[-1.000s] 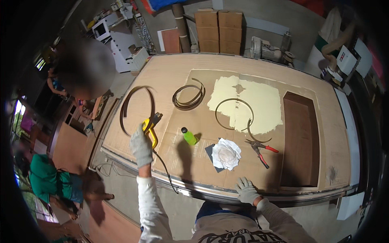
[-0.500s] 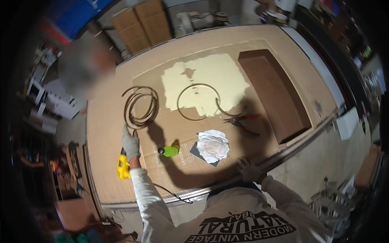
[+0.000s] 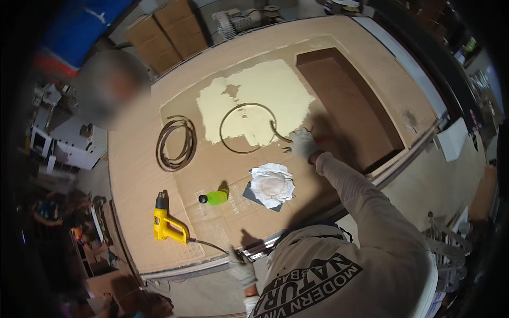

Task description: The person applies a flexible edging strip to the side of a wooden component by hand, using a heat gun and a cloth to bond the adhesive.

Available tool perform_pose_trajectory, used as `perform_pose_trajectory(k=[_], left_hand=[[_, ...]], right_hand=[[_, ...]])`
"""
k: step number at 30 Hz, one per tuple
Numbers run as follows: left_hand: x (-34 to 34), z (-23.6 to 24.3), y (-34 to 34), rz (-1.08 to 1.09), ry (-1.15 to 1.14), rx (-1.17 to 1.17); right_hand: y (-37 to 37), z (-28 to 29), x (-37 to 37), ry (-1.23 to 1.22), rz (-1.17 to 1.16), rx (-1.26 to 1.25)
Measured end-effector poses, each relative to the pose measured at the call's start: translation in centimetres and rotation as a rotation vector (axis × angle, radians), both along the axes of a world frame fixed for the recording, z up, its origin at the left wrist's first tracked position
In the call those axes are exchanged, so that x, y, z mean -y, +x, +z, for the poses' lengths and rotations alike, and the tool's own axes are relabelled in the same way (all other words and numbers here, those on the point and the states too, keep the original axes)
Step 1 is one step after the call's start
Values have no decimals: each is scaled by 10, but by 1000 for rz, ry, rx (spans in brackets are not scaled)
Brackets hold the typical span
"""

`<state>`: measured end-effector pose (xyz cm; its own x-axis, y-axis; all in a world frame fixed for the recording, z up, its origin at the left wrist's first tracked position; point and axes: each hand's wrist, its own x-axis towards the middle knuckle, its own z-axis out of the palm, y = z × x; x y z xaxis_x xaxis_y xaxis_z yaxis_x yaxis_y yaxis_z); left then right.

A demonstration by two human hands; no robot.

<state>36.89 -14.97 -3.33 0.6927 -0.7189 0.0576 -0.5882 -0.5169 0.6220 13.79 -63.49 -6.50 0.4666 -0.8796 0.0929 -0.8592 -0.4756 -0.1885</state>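
My gloved right hand [image 3: 304, 144] reaches over the board with its fingers curled down. Under it lie the loose end of a thin brown strip [image 3: 247, 104], bent into a ring, and red-handled pliers [image 3: 287, 150] whose tips peek out. Which of the two the fingers grip is hidden. My gloved left hand [image 3: 242, 269] hangs at the near edge with its fingers loosely apart, beside the black cord [image 3: 208, 244] of a yellow heat gun [image 3: 160, 224]. The gun lies on the board's near left. Farther back rests a coiled brown strip [image 3: 160, 146].
A green bottle [image 3: 216, 197] lies near a crumpled white cloth [image 3: 272, 185] on a dark grey sheet [image 3: 254, 197]. Pale yellow coating [image 3: 289, 93] covers part of the board's middle. A recessed brown box [image 3: 344, 100] opens at right. Cardboard boxes [image 3: 172, 37] stand behind.
My left hand has drawn back from the coil and heat gun to the near edge. My right hand has moved forward from the near edge onto the pliers and strip end.
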Motion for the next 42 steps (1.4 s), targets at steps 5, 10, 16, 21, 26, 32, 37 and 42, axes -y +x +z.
perform_pose_trajectory(k=[5,10,16,21,26,32,37,42], left_hand=[[-40,-29,-65,282,-53,-275],[-15,-27,-59,167,2,-129],[116,20,-39,-422,344,137],[210,-2,-37,-904,305,491],[243,-61,-29,-1187,352,649],[310,-25,-19,-1376,489,658],[378,-36,20,-852,545,767],[389,-36,69,-378,354,686]], right_hand=[[18,-12,31,179,68,-246],[48,-15,50,-74,55,-96],[89,11,73,-216,449,-48],[81,-3,87,-57,481,-323],[67,-13,86,-81,532,-268],[35,-43,97,-189,478,-295],[40,15,91,-236,342,-80],[58,128,70,-74,310,259]])
